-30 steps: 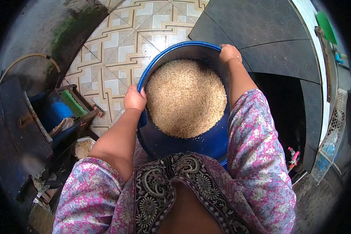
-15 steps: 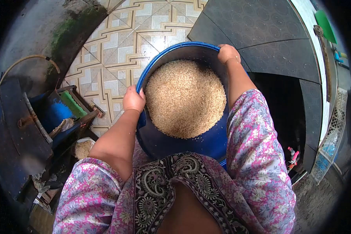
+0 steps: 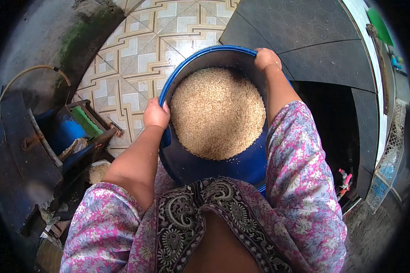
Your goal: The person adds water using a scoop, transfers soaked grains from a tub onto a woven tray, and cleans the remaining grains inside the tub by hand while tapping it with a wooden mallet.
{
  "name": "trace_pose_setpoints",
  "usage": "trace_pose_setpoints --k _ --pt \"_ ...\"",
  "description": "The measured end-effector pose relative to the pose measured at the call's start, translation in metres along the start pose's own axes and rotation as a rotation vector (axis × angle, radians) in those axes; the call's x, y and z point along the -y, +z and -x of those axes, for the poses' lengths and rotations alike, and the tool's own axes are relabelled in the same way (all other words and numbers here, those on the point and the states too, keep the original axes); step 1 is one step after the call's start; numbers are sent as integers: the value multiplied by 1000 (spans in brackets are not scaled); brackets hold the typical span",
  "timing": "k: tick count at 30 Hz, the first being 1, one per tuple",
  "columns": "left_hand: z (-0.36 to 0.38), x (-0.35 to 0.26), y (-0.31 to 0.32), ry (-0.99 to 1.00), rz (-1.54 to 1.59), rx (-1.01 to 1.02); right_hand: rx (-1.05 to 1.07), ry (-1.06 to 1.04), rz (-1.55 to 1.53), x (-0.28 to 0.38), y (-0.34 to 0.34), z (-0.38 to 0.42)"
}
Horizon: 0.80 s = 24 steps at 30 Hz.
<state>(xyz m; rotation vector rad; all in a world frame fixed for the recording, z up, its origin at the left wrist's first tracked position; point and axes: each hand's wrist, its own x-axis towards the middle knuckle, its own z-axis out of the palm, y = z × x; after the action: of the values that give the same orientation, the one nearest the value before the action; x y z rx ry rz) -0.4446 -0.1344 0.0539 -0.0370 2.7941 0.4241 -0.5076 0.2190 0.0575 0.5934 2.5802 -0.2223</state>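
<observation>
A large round blue tub (image 3: 209,170) is in front of my body, its near rim partly hidden by my clothing. Pale, coarse grains (image 3: 218,113), like unhusked rice or chopped grain, lie heaped inside it; the exact kind is hard to tell. My left hand (image 3: 156,113) grips the rim at the left side, thumb over the edge. Farther up, at the far right of the rim, my right hand (image 3: 267,59) is closed round the edge. The dark blue inner wall shows below the grains.
Patterned tiles (image 3: 141,59) cover the floor ahead, with dark tiles (image 3: 300,27) at right beside a black opening (image 3: 323,127). On the left stands a dark wooden machine (image 3: 20,145) with a blue chute. Near it sits a small bag of grains (image 3: 98,172). A pink tap (image 3: 345,179) is at lower right.
The tub's far rim and my right hand have shifted very slightly upward in view. Both hands keep their hold on the rim.
</observation>
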Motion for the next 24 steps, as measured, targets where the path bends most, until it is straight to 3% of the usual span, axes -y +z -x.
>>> trace_pose_setpoints --k 24 --pt "-1 4 5 5 -7 -15 -5 13 -17 2 -3 3"
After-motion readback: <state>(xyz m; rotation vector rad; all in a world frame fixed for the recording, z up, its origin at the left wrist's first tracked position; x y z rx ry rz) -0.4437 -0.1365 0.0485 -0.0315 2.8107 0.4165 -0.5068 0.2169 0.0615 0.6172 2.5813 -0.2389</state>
